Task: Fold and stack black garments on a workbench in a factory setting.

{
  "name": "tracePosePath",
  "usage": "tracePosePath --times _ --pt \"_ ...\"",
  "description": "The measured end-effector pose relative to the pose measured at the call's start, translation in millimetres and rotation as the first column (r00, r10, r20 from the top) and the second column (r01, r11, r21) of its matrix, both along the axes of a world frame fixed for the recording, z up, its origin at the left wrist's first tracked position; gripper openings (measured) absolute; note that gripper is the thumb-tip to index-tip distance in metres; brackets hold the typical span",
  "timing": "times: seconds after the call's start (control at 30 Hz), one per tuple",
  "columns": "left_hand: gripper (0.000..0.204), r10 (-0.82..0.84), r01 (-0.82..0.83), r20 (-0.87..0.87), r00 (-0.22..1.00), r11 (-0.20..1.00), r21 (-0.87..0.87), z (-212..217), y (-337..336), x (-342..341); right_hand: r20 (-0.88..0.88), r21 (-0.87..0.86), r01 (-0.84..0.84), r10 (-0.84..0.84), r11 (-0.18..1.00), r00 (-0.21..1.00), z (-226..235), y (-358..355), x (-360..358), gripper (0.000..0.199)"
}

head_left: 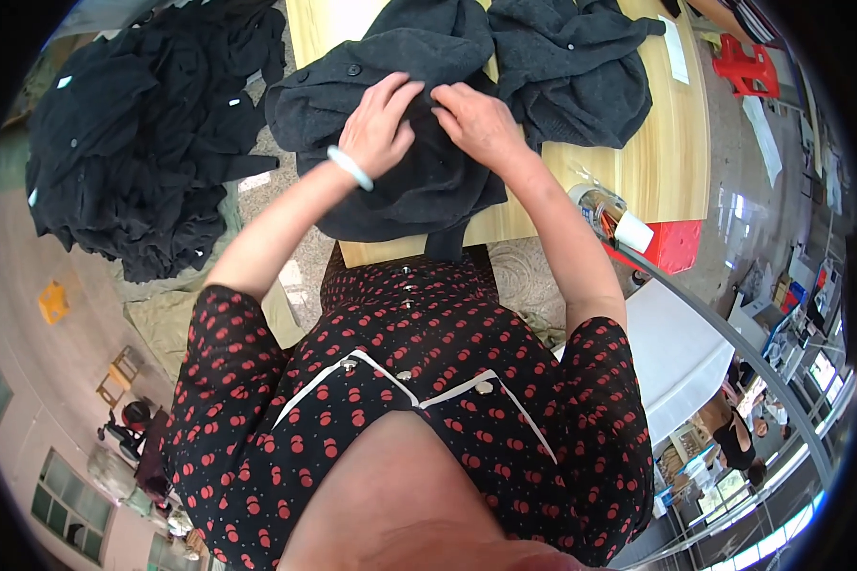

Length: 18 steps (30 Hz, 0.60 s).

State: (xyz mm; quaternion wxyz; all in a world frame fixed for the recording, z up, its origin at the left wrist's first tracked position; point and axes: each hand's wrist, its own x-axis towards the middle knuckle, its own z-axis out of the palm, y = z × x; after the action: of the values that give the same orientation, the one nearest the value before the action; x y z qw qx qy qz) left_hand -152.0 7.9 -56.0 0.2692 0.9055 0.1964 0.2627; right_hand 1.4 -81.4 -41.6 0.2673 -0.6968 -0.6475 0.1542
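Observation:
A dark grey knitted cardigan (390, 205) with dark buttons lies bunched on the wooden table in front of me. My left hand (379, 126), with a pale bangle at its wrist, rests on the cloth, fingers stretched forward and thumb apart. Close beside it, my right hand (476, 122) has its fingers bent and pinches the same cardigan; the exact fold between the fingertips is hidden. A second dark grey garment (576, 71) lies rumpled just beyond my right hand, with a small light button on it.
A large heap of black garments (133, 143) with white tags is at the left. The wooden table (671, 143) carries a container of small tools (600, 205) at its right edge. Farther right are a red stool (745, 67), a white surface (681, 352) and a grey rail (733, 333).

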Motion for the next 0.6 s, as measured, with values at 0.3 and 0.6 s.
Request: tracePosePath --times 0.3,0.6 --pt "0.061 -0.117 0.091 -0.262 0.958 0.99 -0.108 -23.1 34.8 36.3 0.169 -0.022 -0.084 0.086 0.996 0.982 -26.2 10.0 20.8 0.018" --pt "0.033 -0.064 0.069 -0.079 0.995 0.996 0.064 -8.9 62.0 20.2 -0.022 0.316 0.037 -0.031 0.948 0.999 -6.3 20.1 21.4 0.026"
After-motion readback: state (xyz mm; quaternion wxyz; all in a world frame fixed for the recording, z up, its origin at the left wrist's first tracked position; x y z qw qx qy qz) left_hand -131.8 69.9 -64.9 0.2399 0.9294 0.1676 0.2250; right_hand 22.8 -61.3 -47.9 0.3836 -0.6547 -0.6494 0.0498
